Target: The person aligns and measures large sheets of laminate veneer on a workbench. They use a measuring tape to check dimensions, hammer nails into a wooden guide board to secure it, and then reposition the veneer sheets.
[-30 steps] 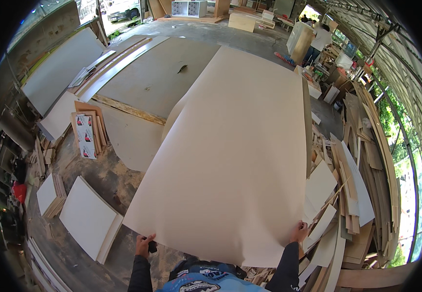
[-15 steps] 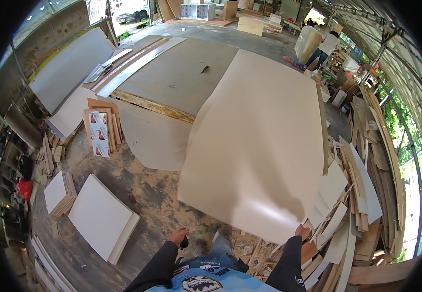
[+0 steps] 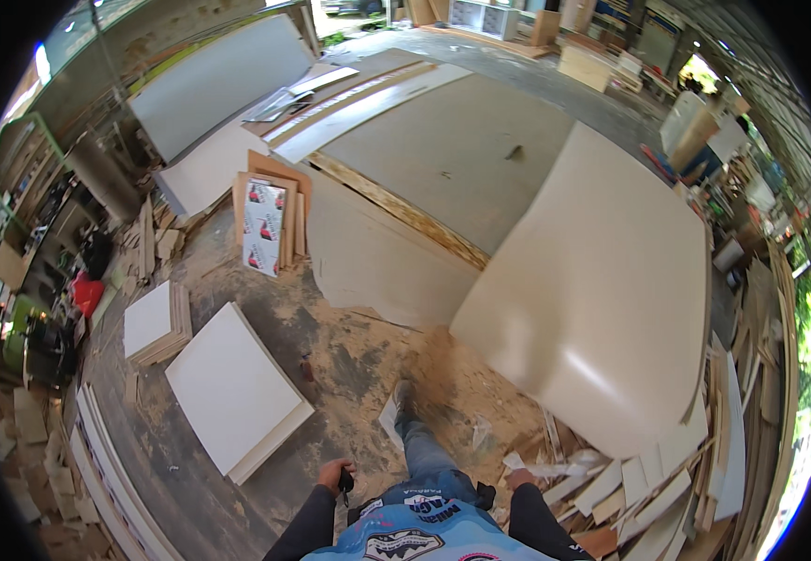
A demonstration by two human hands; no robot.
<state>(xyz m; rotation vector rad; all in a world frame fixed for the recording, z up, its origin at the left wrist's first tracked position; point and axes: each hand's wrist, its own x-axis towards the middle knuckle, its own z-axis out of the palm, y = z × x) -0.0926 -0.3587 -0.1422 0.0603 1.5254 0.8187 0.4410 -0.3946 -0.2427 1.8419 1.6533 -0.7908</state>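
My left hand [image 3: 333,475] is low in the picture beside my left hip, its fingers closed round a small black object [image 3: 345,480] whose kind I cannot make out. Beside my right hip is my right hand [image 3: 520,480], apart from the large beige sheet [image 3: 602,280]; its fingers are too small and partly hidden to read. The sheet lies sloping over the right side of a broad grey panel stack [image 3: 443,140], its near corner curving down toward the wood scraps.
Thick white boards [image 3: 237,383] and a smaller board stack [image 3: 155,323] lie on the left floor. Cardboard-coloured panels [image 3: 291,215] stand upright behind. Wood offcuts [image 3: 639,486] crowd the right. A co-worker [image 3: 704,159] is at the far right. Sawdust [image 3: 443,374] covers floor.
My right hand has let go of the sheet's near corner and drawn back toward my hip. My view has turned left, and one leg now reaches forward.
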